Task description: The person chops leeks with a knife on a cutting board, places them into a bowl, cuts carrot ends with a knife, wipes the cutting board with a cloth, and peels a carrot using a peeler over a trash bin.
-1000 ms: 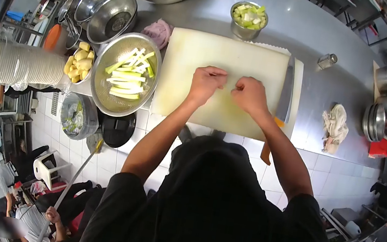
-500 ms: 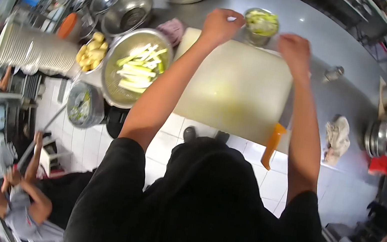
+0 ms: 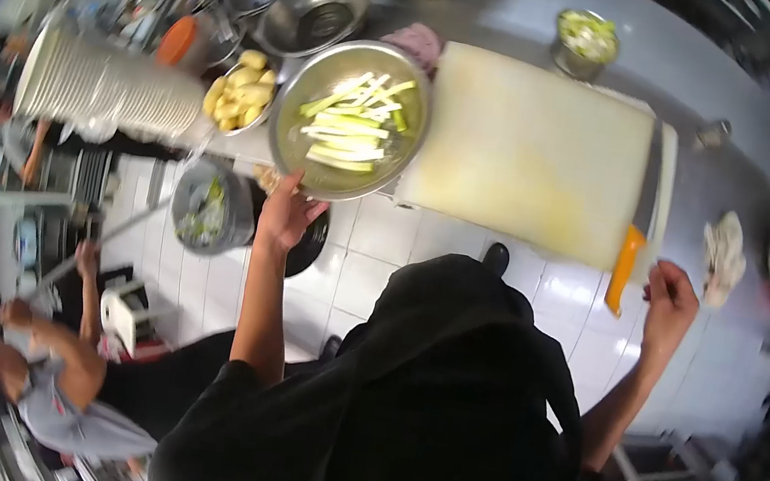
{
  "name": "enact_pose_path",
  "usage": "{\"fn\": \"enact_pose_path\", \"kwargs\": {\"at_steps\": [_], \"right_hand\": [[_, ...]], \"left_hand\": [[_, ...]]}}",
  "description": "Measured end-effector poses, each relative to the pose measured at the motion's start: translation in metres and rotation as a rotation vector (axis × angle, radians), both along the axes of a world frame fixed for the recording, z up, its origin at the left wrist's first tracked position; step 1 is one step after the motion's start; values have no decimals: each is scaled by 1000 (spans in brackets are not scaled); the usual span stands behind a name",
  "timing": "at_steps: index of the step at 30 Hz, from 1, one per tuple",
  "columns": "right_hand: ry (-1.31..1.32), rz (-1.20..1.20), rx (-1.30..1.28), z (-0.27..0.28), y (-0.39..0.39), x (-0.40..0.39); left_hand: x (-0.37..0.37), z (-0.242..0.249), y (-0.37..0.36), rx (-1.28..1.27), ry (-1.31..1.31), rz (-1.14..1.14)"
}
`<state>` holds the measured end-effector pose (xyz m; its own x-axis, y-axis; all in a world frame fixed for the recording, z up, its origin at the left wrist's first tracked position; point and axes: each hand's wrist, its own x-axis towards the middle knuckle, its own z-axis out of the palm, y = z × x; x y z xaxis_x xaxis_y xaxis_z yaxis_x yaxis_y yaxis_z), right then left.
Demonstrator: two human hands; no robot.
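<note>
My left hand (image 3: 288, 215) is at the near rim of a large metal bowl (image 3: 282, 139), its fingers apart and one fingertip touching or close to the rim. Pale green cut vegetable sticks (image 3: 353, 125) lie in the bowl. My right hand (image 3: 672, 298) hovers by the counter's near edge with curled fingers and nothing visible in them. Just left of it is a knife (image 3: 624, 268) with an orange handle jutting past the edge. A white cutting board (image 3: 536, 144) lies between the hands. Beyond it stands a metal container (image 3: 579, 67) of chopped vegetable pieces (image 3: 589, 34).
Peeled potato-like pieces (image 3: 239, 95) fill a bowl left of the large one. Stacked plastic containers (image 3: 107, 86) lie further left. A bin (image 3: 209, 223) stands below the counter edge. A cloth (image 3: 724, 259) lies at right. Another person (image 3: 67, 402) holds a pole at lower left.
Both hands have drawn back from beside the container of chopped pieces: the left to the large bowl's rim, the right to near the knife. The view has shifted, moving the counter rightward.
</note>
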<state>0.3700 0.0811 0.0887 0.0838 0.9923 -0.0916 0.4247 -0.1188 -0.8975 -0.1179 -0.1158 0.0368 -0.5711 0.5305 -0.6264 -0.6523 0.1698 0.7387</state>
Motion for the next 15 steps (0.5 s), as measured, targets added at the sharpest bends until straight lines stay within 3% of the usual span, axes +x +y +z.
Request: {"fn": "enact_pose_path", "kwargs": {"at_steps": [5, 9, 15], "right_hand": [[16, -76, -2, 23, -70, -52], [-33, -67, 25, 6, -120, -58], [65, -174, -43, 19, -177, -71]], "left_hand": [[-21, -26, 11, 124, -91, -146], [-28, -21, 15, 142, -111, -105], [-23, 55, 18, 256, -25, -277]]}}
